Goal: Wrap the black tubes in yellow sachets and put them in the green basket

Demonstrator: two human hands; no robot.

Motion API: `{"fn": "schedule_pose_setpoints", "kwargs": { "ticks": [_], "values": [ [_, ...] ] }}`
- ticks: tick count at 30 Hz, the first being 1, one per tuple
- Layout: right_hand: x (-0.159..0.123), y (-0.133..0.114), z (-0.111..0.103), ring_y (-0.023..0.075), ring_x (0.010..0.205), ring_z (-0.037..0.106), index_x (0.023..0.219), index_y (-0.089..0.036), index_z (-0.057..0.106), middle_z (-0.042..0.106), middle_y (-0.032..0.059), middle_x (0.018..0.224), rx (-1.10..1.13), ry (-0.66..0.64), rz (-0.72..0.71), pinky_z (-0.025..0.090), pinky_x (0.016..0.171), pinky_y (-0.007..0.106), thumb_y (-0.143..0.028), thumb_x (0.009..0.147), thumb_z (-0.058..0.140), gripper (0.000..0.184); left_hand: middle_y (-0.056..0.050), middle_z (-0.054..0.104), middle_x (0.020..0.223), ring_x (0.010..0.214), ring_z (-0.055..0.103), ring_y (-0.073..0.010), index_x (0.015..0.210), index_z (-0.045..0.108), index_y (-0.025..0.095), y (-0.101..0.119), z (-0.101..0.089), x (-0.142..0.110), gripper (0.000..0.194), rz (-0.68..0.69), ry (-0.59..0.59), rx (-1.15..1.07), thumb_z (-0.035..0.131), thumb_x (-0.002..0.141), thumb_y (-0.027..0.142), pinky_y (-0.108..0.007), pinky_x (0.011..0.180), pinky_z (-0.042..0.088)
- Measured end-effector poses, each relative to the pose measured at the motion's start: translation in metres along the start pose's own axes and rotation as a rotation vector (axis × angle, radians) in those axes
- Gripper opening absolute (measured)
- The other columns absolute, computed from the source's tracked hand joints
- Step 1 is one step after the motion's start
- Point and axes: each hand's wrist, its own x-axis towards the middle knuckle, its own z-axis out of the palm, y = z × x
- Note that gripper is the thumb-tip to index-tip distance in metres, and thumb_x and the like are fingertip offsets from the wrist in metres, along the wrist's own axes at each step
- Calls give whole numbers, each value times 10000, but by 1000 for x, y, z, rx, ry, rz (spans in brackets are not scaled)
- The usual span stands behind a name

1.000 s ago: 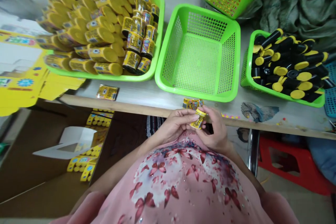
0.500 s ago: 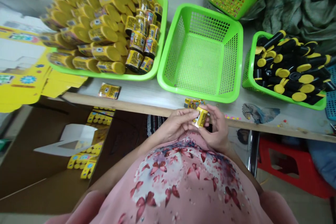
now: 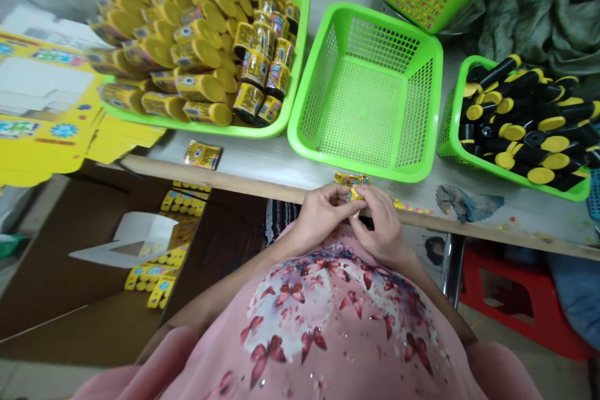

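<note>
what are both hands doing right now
Left hand: closed, holding a small yellow item.
Right hand: closed, holding the same item.

The tub [image 3: 355,194] is small, its visible surface bright yellow with a trace of darker print and a glossy sheen. It sits pinched between the fingertips of the left hand [image 3: 323,212] and right hand [image 3: 380,225], which cover most of it. A pale, shiny bit shows below the fingers. It is held at the front edge of the counter [image 3: 262,159], about midway along the visible stretch. Its tilt, and which end is up, cannot be told.
</note>
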Motion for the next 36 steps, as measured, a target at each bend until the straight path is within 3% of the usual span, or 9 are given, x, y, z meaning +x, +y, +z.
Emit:
{"fn": "schedule_pose_setpoints", "kwargs": {
  "ticks": [5,11,16,22,28,32,36],
  "values": [
    [-4,-1,5,249,1194,646,1491,-256,365,649,116,1286,171,72,167,574,1014,454,-164,899,637,658,-16,753,792,710,684,-132,901,772,161,1,-7,-3,368,-220,-278,-244,900,644,391,-291,788,552],
    [1,-4,1,272,1185,617,1418,-240,472,622,123,1253,4,38,86,561,1017,483,-142,863,623,584,-4,755,847,769,672,-126,899,749,159,1,-11,-5,378,-37,-153,-37,937,574,210,-254,777,532],
    [2,-6,-2,264,1148,627,1371,-210,498,632,122,1208,41,41,107,573,988,467,-138,834,644,561,-61,774,1056,973,712,-185,1181,703,189,4,-13,-4,507,9,-244,-124,868,705,251,-330,919,552],
    [-2,-5,1,278,1143,630,1406,-232,488,634,128,1196,-19,48,88,573,977,463,-241,875,706,573,-56,785,1055,960,722,-178,1157,736,198,6,-14,-2,454,31,-251,-62,855,720,221,-322,933,562],
    [-2,-3,-4,267,1162,637,1437,-241,481,649,126,1239,26,53,124,569,998,452,-219,904,665,564,-58,783,1077,958,718,-177,1217,720,222,14,-17,0,555,-33,-331,-29,882,686,214,-289,879,563],
    [-2,-1,-3,263,1177,641,1479,-266,437,676,111,1230,6,72,77,566,1015,469,-178,906,654,618,-28,792,917,829,713,-131,1040,787,201,11,-13,1,331,-138,-326,-110,866,725,265,-228,808,551],
    [-6,0,1,246,1328,564,1575,-263,274,599,113,1410,45,-10,71,530,1093,460,-110,945,514,691,-7,775,809,697,688,-101,901,799,191,1,-8,1,236,-209,-290,-262,882,709,301,-205,720,546]
  ]
}}
